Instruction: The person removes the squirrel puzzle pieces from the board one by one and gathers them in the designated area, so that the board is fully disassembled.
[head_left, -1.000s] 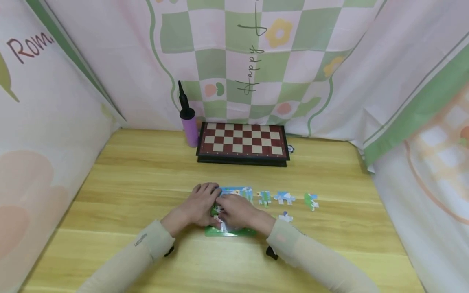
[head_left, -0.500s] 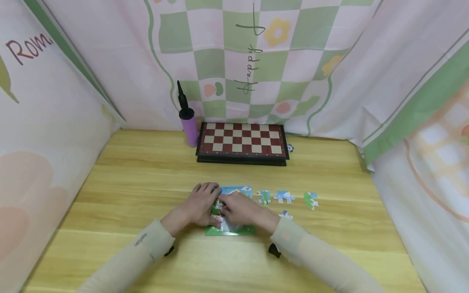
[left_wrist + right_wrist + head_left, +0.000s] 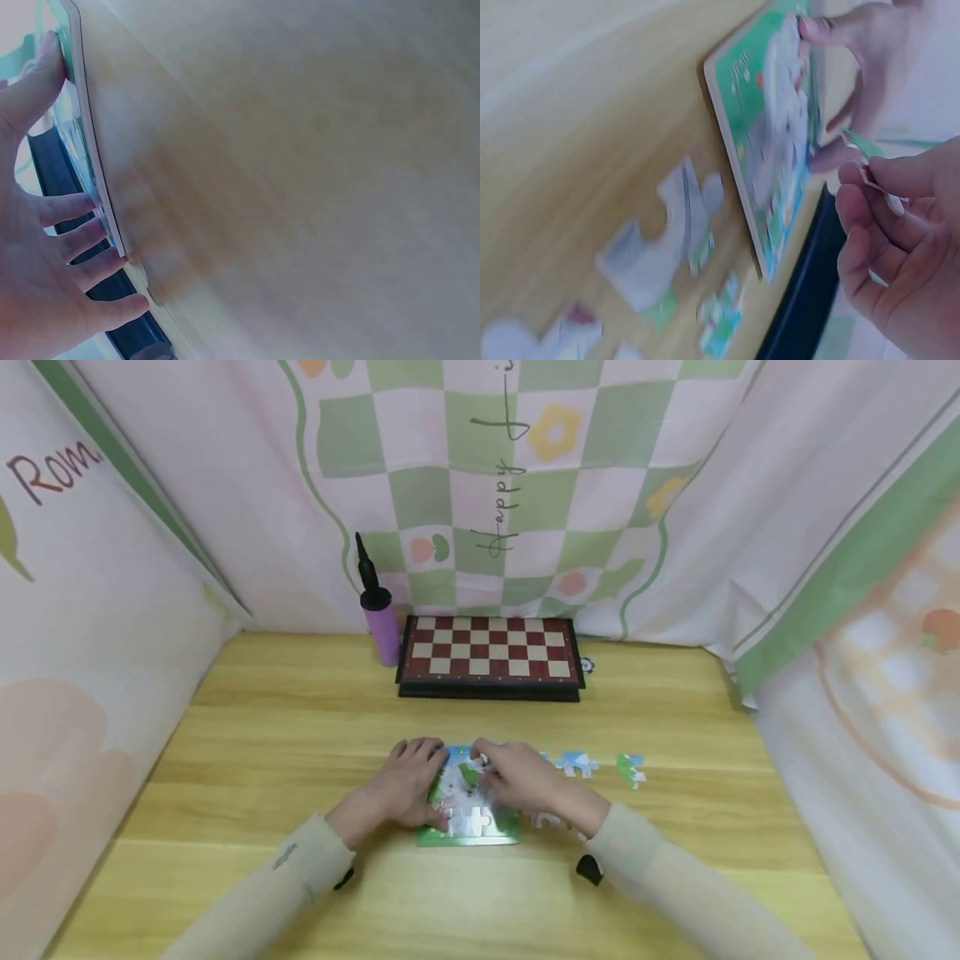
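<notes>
A jigsaw puzzle board [image 3: 468,840] with a green and blue border lies flat on the table, partly hidden under both hands. My left hand [image 3: 405,783] rests on its left side, and in the left wrist view the fingers [image 3: 96,270] are spread along the board's edge. Over the right part of the board is my right hand [image 3: 521,777]. Between its thumb and fingers it pinches a thin puzzle piece [image 3: 864,146], green and white, held above the board. Among the assembled pieces, a white gap [image 3: 480,820] shows near the bottom.
Several loose puzzle pieces lie right of the board, among them a blue-white one [image 3: 576,764] and a green one [image 3: 630,770]. Behind stand a folded chessboard [image 3: 491,647] and a purple hand pump [image 3: 384,631]. Printed curtains [image 3: 480,510] enclose the table's back and sides.
My right hand has moved right and lifted from the board's middle, now with a puzzle piece visible in its pinch. My left hand stays on the board. The head view has shifted slightly.
</notes>
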Motion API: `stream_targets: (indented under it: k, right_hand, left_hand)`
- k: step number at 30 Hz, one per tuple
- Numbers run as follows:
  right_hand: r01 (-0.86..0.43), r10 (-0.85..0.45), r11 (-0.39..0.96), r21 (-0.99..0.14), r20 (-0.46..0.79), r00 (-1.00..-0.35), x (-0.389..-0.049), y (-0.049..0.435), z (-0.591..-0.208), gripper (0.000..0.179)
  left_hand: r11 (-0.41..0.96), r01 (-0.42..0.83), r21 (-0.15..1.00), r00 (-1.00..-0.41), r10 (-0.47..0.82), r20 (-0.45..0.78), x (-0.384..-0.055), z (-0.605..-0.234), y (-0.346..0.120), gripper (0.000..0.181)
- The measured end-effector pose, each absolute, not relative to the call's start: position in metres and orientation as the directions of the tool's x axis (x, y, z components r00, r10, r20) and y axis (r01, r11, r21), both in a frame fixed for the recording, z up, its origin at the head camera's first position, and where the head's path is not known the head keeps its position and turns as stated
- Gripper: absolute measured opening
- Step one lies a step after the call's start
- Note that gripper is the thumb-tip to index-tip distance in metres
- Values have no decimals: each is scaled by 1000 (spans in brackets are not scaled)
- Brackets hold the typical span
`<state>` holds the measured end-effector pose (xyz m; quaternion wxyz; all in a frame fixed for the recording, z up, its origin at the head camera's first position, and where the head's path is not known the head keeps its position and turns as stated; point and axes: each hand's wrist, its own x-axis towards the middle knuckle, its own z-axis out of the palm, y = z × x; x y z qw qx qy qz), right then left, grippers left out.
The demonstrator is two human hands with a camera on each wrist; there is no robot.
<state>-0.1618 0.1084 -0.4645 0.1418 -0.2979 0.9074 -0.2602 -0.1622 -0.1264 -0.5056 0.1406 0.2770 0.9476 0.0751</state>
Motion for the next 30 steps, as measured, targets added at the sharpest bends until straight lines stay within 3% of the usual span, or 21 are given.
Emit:
stream_targets:
  k: [8,16,21,25,30]
  right_hand:
    - [-430,-566,740,-517,-132,-814,-168,150,-448,1]
    - [-415,-567,786,-459,-266,-779,-180,207,-437,19]
    - [-434,-582,802,-410,-372,-724,-177,237,-438,12]
    - [-374,-524,848,-375,-495,-693,-168,258,-440,16]
    - [-301,-447,892,-336,-561,-697,-159,273,-448,21]
  left_hand:
    - [837,501,220,-802,544,-245,-163,-504,-127,118]
    - [837,505,211,-798,546,-254,-162,-504,-128,118]
    - [835,510,208,-797,549,-250,-162,-504,-128,118]
    - [837,508,202,-798,546,-254,-162,-506,-127,119]
    - [842,500,203,-801,539,-261,-163,-507,-126,119]
